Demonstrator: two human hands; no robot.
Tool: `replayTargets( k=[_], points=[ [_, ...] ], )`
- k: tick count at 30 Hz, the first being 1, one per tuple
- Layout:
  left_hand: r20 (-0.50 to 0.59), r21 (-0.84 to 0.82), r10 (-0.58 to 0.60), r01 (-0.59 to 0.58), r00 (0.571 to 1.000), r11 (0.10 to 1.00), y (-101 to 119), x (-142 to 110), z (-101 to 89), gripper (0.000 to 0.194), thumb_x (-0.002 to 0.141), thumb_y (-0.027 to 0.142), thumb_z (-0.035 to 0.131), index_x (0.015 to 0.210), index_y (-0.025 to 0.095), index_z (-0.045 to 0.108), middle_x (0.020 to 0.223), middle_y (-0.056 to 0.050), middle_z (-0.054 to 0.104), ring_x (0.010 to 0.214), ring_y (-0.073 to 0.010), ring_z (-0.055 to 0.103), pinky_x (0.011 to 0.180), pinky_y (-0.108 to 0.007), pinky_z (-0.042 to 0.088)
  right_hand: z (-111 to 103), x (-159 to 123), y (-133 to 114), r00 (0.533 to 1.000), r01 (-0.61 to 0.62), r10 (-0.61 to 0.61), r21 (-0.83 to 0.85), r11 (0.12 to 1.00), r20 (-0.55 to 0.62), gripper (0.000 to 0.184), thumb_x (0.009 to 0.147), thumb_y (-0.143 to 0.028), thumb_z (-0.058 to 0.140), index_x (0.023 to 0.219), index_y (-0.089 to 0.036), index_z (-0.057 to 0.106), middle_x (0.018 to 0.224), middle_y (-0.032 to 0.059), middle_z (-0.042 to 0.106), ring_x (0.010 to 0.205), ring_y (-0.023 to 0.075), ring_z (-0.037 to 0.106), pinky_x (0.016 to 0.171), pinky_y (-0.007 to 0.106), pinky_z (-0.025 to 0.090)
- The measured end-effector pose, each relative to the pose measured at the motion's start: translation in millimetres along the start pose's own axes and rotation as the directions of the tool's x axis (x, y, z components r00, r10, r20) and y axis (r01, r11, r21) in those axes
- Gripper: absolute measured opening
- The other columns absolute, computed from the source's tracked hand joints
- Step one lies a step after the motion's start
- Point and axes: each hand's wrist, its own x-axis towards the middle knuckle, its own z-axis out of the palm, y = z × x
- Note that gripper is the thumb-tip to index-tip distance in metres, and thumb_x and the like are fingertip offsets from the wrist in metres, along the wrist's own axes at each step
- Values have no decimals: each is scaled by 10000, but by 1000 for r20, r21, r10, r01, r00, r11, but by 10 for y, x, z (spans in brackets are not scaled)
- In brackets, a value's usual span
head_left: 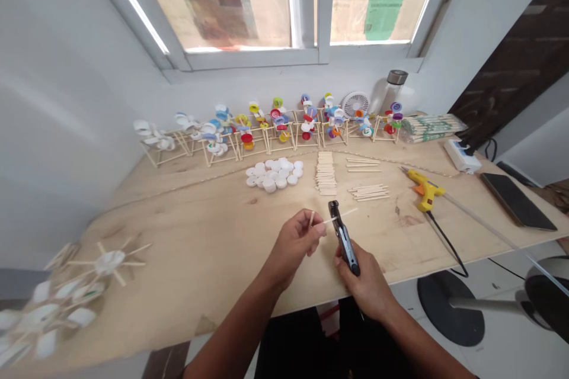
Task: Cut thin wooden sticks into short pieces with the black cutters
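Right grip [367, 281] on pliers [345, 240], near table edge [306, 304]

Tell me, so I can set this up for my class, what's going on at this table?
A person's left hand holds a thin stick, which crosses the head of a plier-like tool in the right hand. Whether the tool is biting into it is hard to tell. Beyond the hands lie white caps and a stack of short sticks, with a yellow glue gun to the right. Colorful stick-and-cap models line the back.
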Motion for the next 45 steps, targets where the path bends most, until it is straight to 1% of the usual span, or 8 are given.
replayTargets(
  k=[4, 8, 11, 13, 21, 25, 34, 45],
  points=[
    [29, 492, 230, -214, 973, 844, 15, -11, 39, 140, 825, 303, 474, 786, 171, 500, 601, 44, 481, 547, -87, 458, 528, -197, 349, -12, -10, -29, 1000, 12, -12, -10, 1000, 13, 79, 802, -256, 445, 782, -197, 494, 644, -20, 527, 589, 141, 493, 552, 219, 359],
    [175, 843, 461, -374, 870, 387, -19, -7, 23, 153, 877, 223, 376, 850, 176, 520, 642, 19, 542, 556, -102, 497, 521, -205, 337, -16, -24, -54, 1000, 0, 1, -24, 1000, 22, 75, 800, -253, 446, 798, -198, 497, 656, -19, 534, 610, 146, 503, 574, 227, 365],
    [336, 917, 563, -399, 755, -12, -68, 15, -3, 175, 873, 172, 374, 815, 162, 539, 619, -1, 531, 527, -118, 479, 490, -228, 303, -24, -36, -69, 999, -29, 30, -22, 999, 29, 78, 797, -255, 456, 825, -201, 504, 670, -20, 544, 626, 150, 514, 588, 235, 367],
    [409, 909, 578, -372, 706, -189, -97, 38, -26, 155, 857, 154, 399, 806, 155, 546, 594, -3, 507, 499, -126, 454, 475, -244, 283, -35, -42, -82, 998, -54, 55, -17, 998, 40, 83, 793, -255, 465, 841, -203, 509, 665, -24, 548, 620, 149, 515, 586, 238, 366],
    [609, 793, 578, -444, 544, -417, -89, 171, -151, 166, 862, 120, 391, 839, 131, 555, 562, 2, 485, 479, -117, 439, 477, -257, 285, -35, -88, -85, 976, -154, 101, 289, 945, 193, 131, 806, -262, 455, 906, -189, 499, 660, -40, 495, 554, 120, 505, 554, 229, 405],
    [596, 798, 534, -520, 600, -306, -72, 193, -173, 191, 873, 130, 361, 837, 139, 549, 557, 8, 506, 463, -112, 443, 458, -234, 294, -39, -102, -95, 981, -146, 107, 255, 956, 160, 129, 801, -253, 456, 906, -194, 502, 656, -40, 507, 564, 120, 499, 552, 222, 396],
    [460, 752, 297, -545, 837, 372, 97, 107, -144, 239, 905, 255, 295, 830, 172, 506, 596, 10, 537, 514, -101, 495, 507, -195, 356, -97, -117, -158, 999, -31, 33, -139, 990, 13, 130, 777, -242, 460, 887, -202, 519, 623, -25, 529, 583, 158, 510, 547, 232, 346],
    [477, 484, 70, -328, 876, 811, 336, 146, -209, 298, 875, 334, 371, 756, 152, 575, 664, 7, 534, 595, -101, 466, 568, -201, 372, -76, -108, -144, 1000, 20, -22, -230, 973, -7, 166, 785, -230, 454, 937, -198, 511, 745, 31, 614, 698, 196, 576, 627, 255, 378]
  ],
)
